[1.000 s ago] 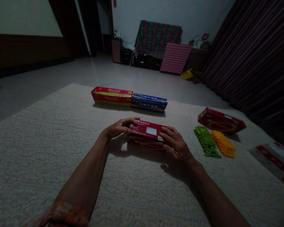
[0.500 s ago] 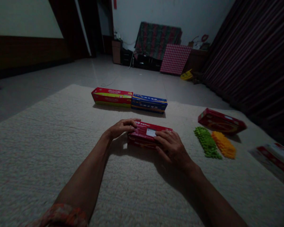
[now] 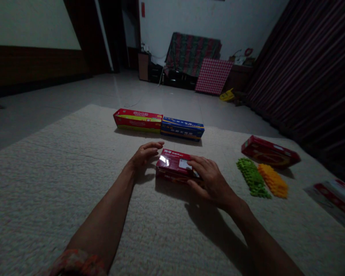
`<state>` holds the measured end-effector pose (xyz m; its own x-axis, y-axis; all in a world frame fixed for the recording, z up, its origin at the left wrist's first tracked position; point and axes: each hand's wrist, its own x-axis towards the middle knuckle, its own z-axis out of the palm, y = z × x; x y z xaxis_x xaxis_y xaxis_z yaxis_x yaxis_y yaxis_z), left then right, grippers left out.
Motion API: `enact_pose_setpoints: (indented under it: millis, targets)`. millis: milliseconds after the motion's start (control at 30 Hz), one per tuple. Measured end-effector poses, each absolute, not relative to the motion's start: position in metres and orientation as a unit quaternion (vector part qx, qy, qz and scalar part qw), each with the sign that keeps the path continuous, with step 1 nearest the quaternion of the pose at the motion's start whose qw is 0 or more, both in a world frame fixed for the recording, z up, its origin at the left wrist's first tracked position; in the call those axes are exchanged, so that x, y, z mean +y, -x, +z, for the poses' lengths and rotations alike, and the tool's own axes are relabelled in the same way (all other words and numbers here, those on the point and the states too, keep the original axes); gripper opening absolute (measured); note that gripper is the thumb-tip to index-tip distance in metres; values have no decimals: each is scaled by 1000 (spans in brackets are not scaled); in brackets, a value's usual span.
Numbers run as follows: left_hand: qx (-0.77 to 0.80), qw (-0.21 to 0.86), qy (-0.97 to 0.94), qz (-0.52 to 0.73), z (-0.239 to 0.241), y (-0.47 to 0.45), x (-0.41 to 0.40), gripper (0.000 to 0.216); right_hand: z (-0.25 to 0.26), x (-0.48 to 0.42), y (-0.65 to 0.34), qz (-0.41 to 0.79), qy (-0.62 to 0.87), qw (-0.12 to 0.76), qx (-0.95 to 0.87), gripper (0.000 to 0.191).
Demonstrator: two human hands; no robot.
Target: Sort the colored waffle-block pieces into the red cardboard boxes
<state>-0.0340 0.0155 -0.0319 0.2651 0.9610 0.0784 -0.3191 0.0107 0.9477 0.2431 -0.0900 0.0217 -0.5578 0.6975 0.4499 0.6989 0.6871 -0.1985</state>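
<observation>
A long red box (image 3: 172, 165) with a white label lies on the pale carpet (image 3: 46, 184) in front of me. My right hand (image 3: 208, 178) grips its right end, fingers over the top. Just left of the box's left end, my left hand (image 3: 143, 153) hovers with its fingers stretched out and holds nothing. Farther back, a red and yellow box (image 3: 137, 120) and a blue box (image 3: 182, 128) lie end to end in a row.
Another red box (image 3: 269, 151) lies at the right, with a green nubbly mat (image 3: 252, 177) and an orange one (image 3: 273, 180) beside it. A red and white package (image 3: 335, 199) sits at the right edge. Beyond the carpet are bare floor, covered furniture (image 3: 192, 51) and a striped curtain (image 3: 313, 69).
My left hand has come off the red box's left end and opened. The right hand keeps its hold, and the box has turned a little with its left end nearer the camera.
</observation>
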Motion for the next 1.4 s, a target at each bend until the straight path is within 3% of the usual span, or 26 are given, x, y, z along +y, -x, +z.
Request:
enact_pose_setpoints:
  millis: [300,633,867,967,1200,1400]
  targets:
    - [388,599,-424,558,-28,26,10,26,58,-64,-217,85,456,93,-881,46]
    - [445,600,-397,534,-27,17,8,41,74,-48,-202,56,473,-21,-879,55]
    - [457,589,-416,520,-40,22,13,40,93,-37,-248,121,493,48,-860,45]
    - [464,578,-424,521,-42,23,13,38,108,-19,-286,94,519,97,-844,41]
    - [470,578,-419,518,-42,21,11,36,124,35,-371,-19,561,165,-811,62]
    - [484,576,-418,508,-43,21,13,39,98,76,-392,-49,620,89,-778,69]
